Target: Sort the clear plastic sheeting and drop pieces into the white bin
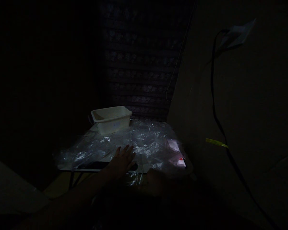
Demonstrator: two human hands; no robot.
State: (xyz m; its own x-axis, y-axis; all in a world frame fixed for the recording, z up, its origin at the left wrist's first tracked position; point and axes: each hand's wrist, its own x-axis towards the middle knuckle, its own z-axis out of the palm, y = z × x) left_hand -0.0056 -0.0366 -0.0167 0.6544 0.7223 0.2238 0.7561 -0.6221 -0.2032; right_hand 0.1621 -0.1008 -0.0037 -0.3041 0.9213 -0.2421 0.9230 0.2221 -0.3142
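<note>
The picture is very dark. My left hand (122,159) lies palm down at the front of a small table (63,167), fingers spread. It rests on or just above crumpled clear plastic film (144,137) that covers most of the tabletop. Part of the film hangs over the front edge between my hands. Under the left hand and wrist runs a long dark strip (93,165). At the table's front edge, my right hand (156,180) looks closed like a fist beside the film; shadow hides its fingers and anything in them.
A white plastic tub (111,124) stands at the table's back left. On the right, a bright red-and-white item (181,162) lies partly beneath the film. A black cable (213,95) with a yellow tag (216,142) hangs down the right wall. Patterned blinds (139,76) hang behind.
</note>
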